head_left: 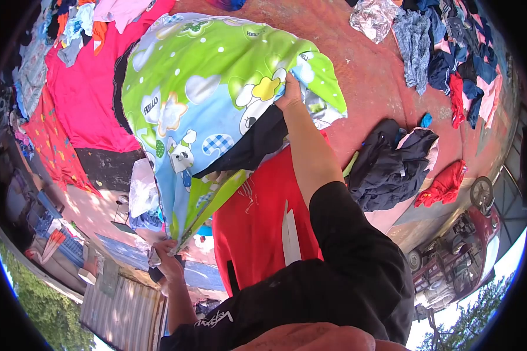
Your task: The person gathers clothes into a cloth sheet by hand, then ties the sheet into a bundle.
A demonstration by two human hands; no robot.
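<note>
Patterned sheet (216, 105) at 11 o'clock, spread between your hands. Right hand (290, 95), near 12 o'clock, grips edge; left hand (168, 261), 8 o'clock, pinches gathered end. Draw hands apart evenly to flatten folds; lift sheet clear of red cloth (252, 228) at 6 o'clock.

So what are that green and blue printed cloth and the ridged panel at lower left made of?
The printed cloth: probably thin cotton or polyester, smooth with a slight sheen, since it drapes in soft folds; exact fibre unclear. The ridged panel: likely corrugated metal, dull, judging by its regular parallel ridges.
</note>
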